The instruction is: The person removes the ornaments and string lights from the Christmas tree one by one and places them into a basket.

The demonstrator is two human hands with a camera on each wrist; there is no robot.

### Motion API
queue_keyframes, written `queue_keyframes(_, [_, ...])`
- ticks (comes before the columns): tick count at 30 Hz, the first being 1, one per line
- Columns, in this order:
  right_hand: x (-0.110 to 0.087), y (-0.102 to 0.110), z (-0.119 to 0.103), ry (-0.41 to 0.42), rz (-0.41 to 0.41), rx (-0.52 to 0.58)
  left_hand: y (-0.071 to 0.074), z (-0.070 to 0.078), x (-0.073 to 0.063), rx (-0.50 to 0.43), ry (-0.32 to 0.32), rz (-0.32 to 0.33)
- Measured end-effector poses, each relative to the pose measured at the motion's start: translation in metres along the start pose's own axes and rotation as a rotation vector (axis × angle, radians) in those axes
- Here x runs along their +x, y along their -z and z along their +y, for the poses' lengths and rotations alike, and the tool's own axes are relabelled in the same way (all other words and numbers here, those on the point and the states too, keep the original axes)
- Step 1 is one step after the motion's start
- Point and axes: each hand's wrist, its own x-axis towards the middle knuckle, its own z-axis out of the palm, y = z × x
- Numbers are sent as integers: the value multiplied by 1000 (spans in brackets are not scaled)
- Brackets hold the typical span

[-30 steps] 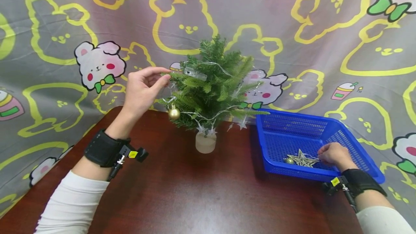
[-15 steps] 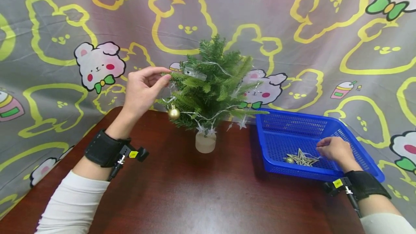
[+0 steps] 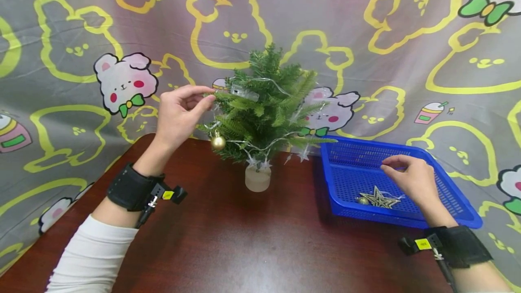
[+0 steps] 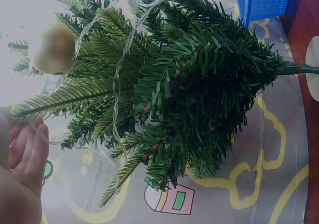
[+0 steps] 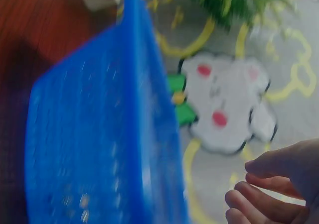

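Note:
My left hand (image 3: 179, 110) pinches the tip of a branch on the left side of a small artificial Christmas tree (image 3: 264, 112). Below that hand hangs a gold ball ornament (image 3: 217, 140), also large in the left wrist view. A clear string of star lights (image 3: 303, 155) winds round the tree, with a clear battery box (image 3: 244, 92) near the upper left. Over the blue basket (image 3: 331, 180), my right hand (image 3: 413, 177) hovers with loosely bent fingers; nothing shows between them in the right wrist view. Inside lie a glittery gold star ornament (image 3: 379, 199) and a small gold ball (image 3: 362, 200).
The tree stands on a pale round base (image 3: 258, 179) on a dark red-brown table (image 3: 260, 238). Right behind it hangs a patterned grey cloth (image 3: 163, 21). The basket sits at the table's right, its raised walls near the right wrist.
My right hand has risen out of the basket, moving up and slightly left, away from the star. My left hand stays at the branch. The ornaments in the basket lie as before.

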Motion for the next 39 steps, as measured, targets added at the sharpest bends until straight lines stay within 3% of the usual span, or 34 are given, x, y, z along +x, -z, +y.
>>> queue_keyframes(7, [-9, 8, -46, 97, 113, 86, -1, 2, -2, 15, -28, 10])
queue_keyframes(13, [-16, 7, -80, 204, 140, 209, -3, 7, -4, 66, -55, 19])
queue_keyframes(21, [-25, -1, -124, 272, 112, 386, -7, 12, -5, 85, -163, 27])
queue_keyframes(31, [-34, -15, -171, 375, 19, 621, -10, 20, -6, 200, -313, 1])
queue_keyframes(39, [-36, -29, -211, 463, -72, 834, -13, 24, -7, 204, -355, -8])
